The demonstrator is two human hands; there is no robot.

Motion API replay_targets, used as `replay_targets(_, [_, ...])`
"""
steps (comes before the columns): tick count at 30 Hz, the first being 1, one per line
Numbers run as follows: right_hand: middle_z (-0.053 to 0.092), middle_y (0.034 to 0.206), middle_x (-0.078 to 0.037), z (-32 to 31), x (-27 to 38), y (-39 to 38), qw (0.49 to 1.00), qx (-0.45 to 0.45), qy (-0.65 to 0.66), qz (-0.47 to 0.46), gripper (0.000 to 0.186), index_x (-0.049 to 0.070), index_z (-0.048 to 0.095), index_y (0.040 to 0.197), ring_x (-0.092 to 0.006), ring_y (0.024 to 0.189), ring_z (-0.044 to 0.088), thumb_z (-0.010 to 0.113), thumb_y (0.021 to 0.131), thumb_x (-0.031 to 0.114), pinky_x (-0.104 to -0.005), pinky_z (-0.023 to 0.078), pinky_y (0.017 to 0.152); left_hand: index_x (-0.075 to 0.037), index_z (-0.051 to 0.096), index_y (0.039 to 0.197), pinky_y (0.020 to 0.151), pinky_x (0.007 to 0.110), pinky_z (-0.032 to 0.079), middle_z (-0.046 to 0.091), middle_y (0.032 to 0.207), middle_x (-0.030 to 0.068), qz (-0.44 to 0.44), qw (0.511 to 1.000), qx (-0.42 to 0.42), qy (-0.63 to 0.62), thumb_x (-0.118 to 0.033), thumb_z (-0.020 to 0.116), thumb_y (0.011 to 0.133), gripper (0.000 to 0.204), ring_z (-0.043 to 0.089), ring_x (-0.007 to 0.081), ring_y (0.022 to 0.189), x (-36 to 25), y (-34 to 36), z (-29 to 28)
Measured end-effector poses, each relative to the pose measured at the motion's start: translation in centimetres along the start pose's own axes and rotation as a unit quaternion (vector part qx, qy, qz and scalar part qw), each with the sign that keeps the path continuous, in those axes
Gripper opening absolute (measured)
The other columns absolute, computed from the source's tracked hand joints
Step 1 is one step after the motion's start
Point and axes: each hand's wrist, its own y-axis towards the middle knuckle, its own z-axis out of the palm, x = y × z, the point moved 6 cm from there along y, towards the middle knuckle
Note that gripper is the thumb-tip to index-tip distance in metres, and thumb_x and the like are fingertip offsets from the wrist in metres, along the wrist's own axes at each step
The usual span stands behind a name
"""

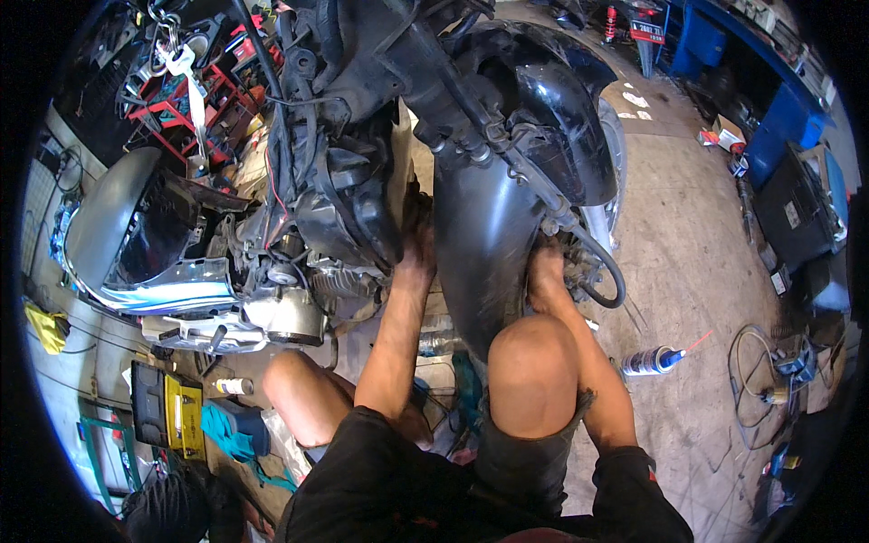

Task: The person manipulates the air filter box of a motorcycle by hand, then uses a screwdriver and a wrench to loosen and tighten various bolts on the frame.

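Observation:
A partly stripped motorcycle (389,54) stands in front of me, its handlebar end and cables at the top. My left hand (415,252) reaches up into the gap between the black front mudguard (480,240) and the dark body parts on its left; its fingers are in shadow and hidden. On the mudguard's other side, my right hand (546,270) goes in behind its edge, near the fork leg (534,185) and a curved black hose (618,285). Those fingers are hidden too, so I cannot tell what either hand touches.
A spray can (652,361) with a red straw lies on the floor at right. Cables (751,371) coil beyond it, near a dark battery-like box (795,213). At left are the seat (109,208), a yellow-and-black toolbox (181,416), a small bottle (233,386) and a red tool rack (186,118).

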Motion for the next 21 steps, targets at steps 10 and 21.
replay_targets(10, [0.041,0.137,-0.012,-0.2,0.0,0.5,0.999,0.022,-0.036,-0.031,0.043,0.001,0.033,0.137,-0.0229,0.126,0.037,0.035,0.098,0.018,-0.0306,0.027,0.104,-0.004,0.041,0.132,0.096,0.030,0.038,0.050,0.128,0.0063,0.063,0.997,-0.050,0.006,-0.020,0.052,0.094,0.043,0.048,0.0202,0.115,-1.2,-0.6,1.4])
replay_targets(21, [0.052,0.122,-0.013,-0.4,0.2,0.1,0.996,0.043,0.019,-0.074,0.036,0.002,0.042,0.126,-0.0242,0.110,0.050,0.031,0.096,0.015,-0.0344,0.041,0.094,-0.002,0.033,0.137,0.106,0.030,0.031,0.036,0.141,0.0101,-0.047,0.991,-0.110,-0.053,-0.018,0.042,0.097,0.045,0.034,0.0197,0.129,0.7,-0.6,-0.4])
